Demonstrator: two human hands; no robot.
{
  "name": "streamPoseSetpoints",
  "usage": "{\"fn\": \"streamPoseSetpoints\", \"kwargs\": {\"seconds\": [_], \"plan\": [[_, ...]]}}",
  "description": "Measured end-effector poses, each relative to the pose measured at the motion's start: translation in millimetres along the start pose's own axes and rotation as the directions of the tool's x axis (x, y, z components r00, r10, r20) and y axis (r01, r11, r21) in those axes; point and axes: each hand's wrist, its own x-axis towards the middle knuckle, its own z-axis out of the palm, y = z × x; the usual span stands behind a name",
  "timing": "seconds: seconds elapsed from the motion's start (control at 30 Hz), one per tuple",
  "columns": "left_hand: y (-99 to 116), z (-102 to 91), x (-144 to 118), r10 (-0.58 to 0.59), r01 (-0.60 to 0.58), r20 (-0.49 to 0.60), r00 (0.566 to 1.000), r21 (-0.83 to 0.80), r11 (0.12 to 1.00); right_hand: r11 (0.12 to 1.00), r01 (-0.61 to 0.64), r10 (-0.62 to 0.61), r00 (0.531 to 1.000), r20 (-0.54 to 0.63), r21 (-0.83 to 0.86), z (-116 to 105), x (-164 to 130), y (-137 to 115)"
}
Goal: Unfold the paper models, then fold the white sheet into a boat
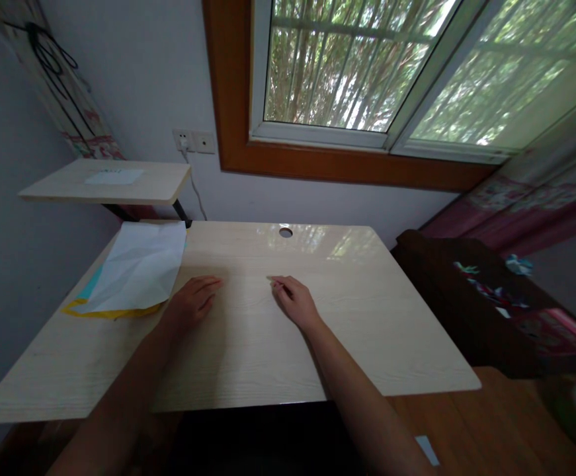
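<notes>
My left hand (191, 303) is over the left-middle of the pale wooden desk (367, 317), fingers stretched to the right and thumb a little apart, holding nothing that I can see. It is nearest to a creased white sheet of paper (141, 264), which lies on yellow and blue-green sheets at the desk's left side. My right hand (295, 301) rests near the middle of the desk. Its fingers are curled together in a pinch, with a small pale tip showing at the fingertips, too small to name.
A raised shelf (159, 178) bearing a white slip of paper (114, 176) stands at the back left. Behind it are wall sockets (194, 141) with a plugged-in white cable. A round cable hole (286, 233) is near the desk's back edge. A dark cabinet (446, 291) with small items stands right.
</notes>
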Motion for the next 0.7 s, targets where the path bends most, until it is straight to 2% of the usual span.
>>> {"fn": "streamPoseSetpoints", "kwargs": {"seconds": [0.17,0.27,0.33,0.37,0.43,0.5,0.6,0.7], "plan": [[1.4,-40.9,-19.2,-0.008,0.021,-0.128,0.992,0.104,0.994,1.0,0.002,-0.001,1.0,0.023,-0.031,1.1,-0.3,1.6],[-11.3,-64.2,-41.8,-0.049,0.087,-0.201,0.978,0.184,0.979,1.0,-0.006,0.007,1.0,0.023,-0.015,2.1,-0.6,1.6],[-24.1,-75.7,-59.0,-0.113,0.171,-0.24,0.964,0.238,0.956,1.0,-0.009,0.009,1.0,0.02,-0.002,2.7,-0.7,1.3],[-31.0,-80.0,-67.5,-0.15,0.209,-0.226,0.962,0.264,0.942,1.0,-0.008,0.008,1.0,0.02,0.002,3.1,-0.8,1.2],[-44.7,-85.8,-83.3,-0.217,0.283,-0.235,0.947,0.299,0.911,1.0,0.0,0.0,1.0,0.022,0.006,3.8,-1.0,1.2],[-57.1,-88.2,-96.4,-0.241,0.305,-0.221,0.945,0.326,0.895,1.0,0.012,-0.012,1.0,0.02,0.004,4.6,-1.3,1.6],[-71.5,-86.6,-109.8,-0.306,0.351,-0.181,0.935,0.336,0.874,1.0,0.027,-0.027,0.999,0.02,-0.014,5.4,-1.6,2.2],[-79.2,-81.5,-116.1,-0.402,0.432,-0.16,0.902,0.349,0.831,0.999,0.036,-0.035,0.999,0.028,-0.034,5.4,-1.6,2.2]]}}
